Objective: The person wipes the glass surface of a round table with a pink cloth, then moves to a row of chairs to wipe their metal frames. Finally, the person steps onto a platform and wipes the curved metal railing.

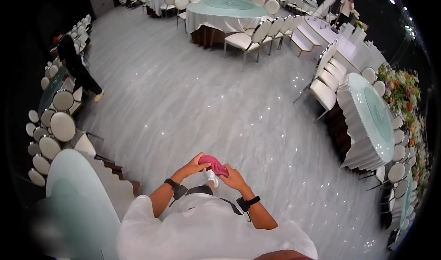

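A dark pink cloth (213, 164), bunched and twisted, is stretched between my two hands in front of my body. My left hand (195, 167) grips its left end, with the fingers closed around the fabric. At the other end, my right hand (233, 178) is closed on the cloth too. Each wrist wears a black strap with a small device on it. Below the cloth a white shoe (212, 179) shows on the grey floor.
Close on my left stands a round glass-topped table (78, 177) with white chairs (62, 126) behind it. Another round table (367, 117) is at right, beside flowers (406, 95). A table (225, 7) with chairs stands ahead, near white steps (305, 37). A person in black (76, 60) bends at far left.
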Available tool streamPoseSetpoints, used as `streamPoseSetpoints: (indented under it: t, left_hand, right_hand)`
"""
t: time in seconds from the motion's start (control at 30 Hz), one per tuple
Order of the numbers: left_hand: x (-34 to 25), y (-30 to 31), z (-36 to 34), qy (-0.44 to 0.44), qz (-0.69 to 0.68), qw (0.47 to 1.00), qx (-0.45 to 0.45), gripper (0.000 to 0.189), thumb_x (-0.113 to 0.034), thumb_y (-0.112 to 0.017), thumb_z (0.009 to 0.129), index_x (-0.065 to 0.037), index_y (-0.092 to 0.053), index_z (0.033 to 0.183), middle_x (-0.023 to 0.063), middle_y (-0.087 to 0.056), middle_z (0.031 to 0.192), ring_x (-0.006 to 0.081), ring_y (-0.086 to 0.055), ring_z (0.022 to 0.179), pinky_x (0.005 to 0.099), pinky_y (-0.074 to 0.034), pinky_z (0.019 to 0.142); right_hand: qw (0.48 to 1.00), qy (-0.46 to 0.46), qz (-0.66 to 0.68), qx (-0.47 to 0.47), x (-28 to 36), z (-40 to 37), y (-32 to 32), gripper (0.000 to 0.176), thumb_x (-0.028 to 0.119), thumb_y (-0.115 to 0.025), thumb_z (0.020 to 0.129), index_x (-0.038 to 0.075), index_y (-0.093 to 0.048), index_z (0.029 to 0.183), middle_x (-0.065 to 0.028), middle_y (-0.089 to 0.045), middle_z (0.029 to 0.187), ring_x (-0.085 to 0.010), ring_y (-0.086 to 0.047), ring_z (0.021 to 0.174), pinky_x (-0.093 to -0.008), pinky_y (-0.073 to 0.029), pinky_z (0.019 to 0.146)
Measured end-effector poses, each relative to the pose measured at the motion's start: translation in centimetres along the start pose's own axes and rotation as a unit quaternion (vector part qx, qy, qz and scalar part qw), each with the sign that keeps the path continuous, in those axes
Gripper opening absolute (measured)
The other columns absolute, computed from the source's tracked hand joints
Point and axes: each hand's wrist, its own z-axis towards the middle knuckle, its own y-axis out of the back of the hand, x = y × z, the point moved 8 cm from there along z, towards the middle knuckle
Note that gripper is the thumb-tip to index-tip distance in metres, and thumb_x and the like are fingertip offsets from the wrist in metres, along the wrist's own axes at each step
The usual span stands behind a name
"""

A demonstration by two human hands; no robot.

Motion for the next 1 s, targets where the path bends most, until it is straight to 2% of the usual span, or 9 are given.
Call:
streamPoseSetpoints:
  t: [0.13, 0.33, 0.47, 0.53, 0.67, 0.73, 0.8, 0.93, 1.0]
  left_hand:
    - [-3.4, 1.3, 6.2, 0.0, -0.148, 0.989, 0.024, 0.026, -0.028, -0.069, 0.095, -0.013, -0.049, 0.092, -0.0062, -0.05, 0.078, 0.0022, -0.044, 0.067, 0.0213, -0.039, 0.057]
    - [-8.5, 3.1, 17.7, -0.02, -0.082, 0.996, 0.024, 0.03, -0.017, -0.07, 0.093, -0.014, -0.042, 0.081, -0.0068, -0.043, 0.076, 0.003, -0.04, 0.071, 0.0206, -0.037, 0.062]
    - [-9.8, 4.0, 23.3, -0.072, -0.067, 0.993, 0.062, 0.033, -0.008, -0.07, 0.089, -0.014, -0.039, 0.08, -0.0059, -0.043, 0.078, 0.0039, -0.041, 0.074, 0.0203, -0.038, 0.066]
    - [-12.9, 3.4, 30.6, -0.177, 0.043, 0.978, 0.097, 0.032, -0.007, -0.072, 0.087, -0.014, -0.04, 0.085, -0.0045, -0.047, 0.085, 0.0047, -0.045, 0.078, 0.0231, -0.041, 0.066]
    - [-12.5, 2.3, 35.2, -0.13, 0.087, 0.975, 0.157, 0.033, -0.007, -0.071, 0.084, -0.01, -0.04, 0.096, 0.0003, -0.05, 0.085, 0.0117, -0.05, 0.079, 0.0305, -0.045, 0.068]
    - [-14.3, 2.8, 39.2, -0.137, 0.241, 0.947, 0.162, 0.037, -0.008, -0.07, 0.084, -0.007, -0.039, 0.104, 0.01, -0.057, 0.085, 0.0239, -0.059, 0.079, 0.0376, -0.048, 0.069]
    - [-12.1, 3.7, 43.4, -0.075, 0.301, 0.94, 0.139, 0.042, -0.009, -0.07, 0.083, -0.005, -0.038, 0.111, 0.0197, -0.062, 0.089, 0.0365, -0.064, 0.083, 0.044, -0.049, 0.07]
    - [-13.6, 5.1, 50.9, -0.028, 0.333, 0.94, 0.073, 0.045, -0.006, -0.063, 0.083, -0.001, -0.038, 0.12, 0.0236, -0.066, 0.091, 0.0425, -0.067, 0.089, 0.0466, -0.052, 0.077]
    - [-17.2, 5.5, 54.6, -0.06, 0.303, 0.95, 0.035, 0.057, -0.006, -0.061, 0.083, 0.0, -0.034, 0.133, 0.0245, -0.068, 0.098, 0.0402, -0.068, 0.096, 0.0439, -0.053, 0.084]
  right_hand:
    - [0.996, -0.006, 0.081, 0.046, -0.6, 3.6, 2.6, 0.042, 0.031, -0.068, 0.088, 0.004, -0.055, 0.118, -0.0165, -0.07, 0.091, -0.0271, -0.07, 0.083, -0.0372, -0.053, 0.077]
    - [0.988, -0.003, 0.154, 0.005, -2.9, 12.3, 9.2, 0.044, 0.037, -0.065, 0.094, 0.003, -0.055, 0.12, -0.008, -0.068, 0.094, -0.0149, -0.065, 0.081, -0.0294, -0.052, 0.073]
    - [0.961, -0.137, 0.206, 0.122, -8.4, 18.5, 9.9, 0.054, 0.045, -0.062, 0.096, 0.002, -0.054, 0.128, -0.0081, -0.067, 0.101, -0.0136, -0.063, 0.087, -0.0275, -0.051, 0.073]
    - [0.984, -0.13, 0.12, 0.024, -9.0, 22.3, 17.1, 0.053, 0.047, -0.062, 0.095, 0.003, -0.062, 0.124, -0.0063, -0.069, 0.093, -0.0151, -0.063, 0.085, -0.0295, -0.051, 0.078]
    - [0.976, -0.191, 0.098, 0.037, -14.9, 24.3, 19.2, 0.041, 0.034, -0.068, 0.09, 0.002, -0.07, 0.115, -0.0052, -0.071, 0.094, -0.0134, -0.064, 0.083, -0.0298, -0.052, 0.075]
    - [0.957, -0.202, 0.208, -0.028, -17.7, 26.3, 21.9, 0.032, 0.014, -0.065, 0.081, 0.001, -0.067, 0.11, -0.0056, -0.07, 0.09, -0.0131, -0.064, 0.079, -0.0307, -0.053, 0.073]
    - [0.976, -0.191, 0.076, -0.074, -18.9, 28.3, 24.9, 0.027, 0.007, -0.065, 0.08, 0.001, -0.066, 0.106, -0.0029, -0.067, 0.089, -0.0103, -0.06, 0.079, -0.0271, -0.051, 0.07]
    - [0.955, -0.208, 0.203, -0.054, -18.6, 36.5, 31.2, 0.024, 0.005, -0.065, 0.08, 0.001, -0.065, 0.104, -0.0037, -0.066, 0.087, -0.0109, -0.06, 0.079, -0.0286, -0.051, 0.071]
    - [0.985, -0.026, 0.161, 0.053, -19.2, 42.3, 33.0, 0.022, 0.007, -0.066, 0.081, 0.001, -0.065, 0.102, -0.004, -0.066, 0.086, -0.0113, -0.06, 0.08, -0.0306, -0.052, 0.072]
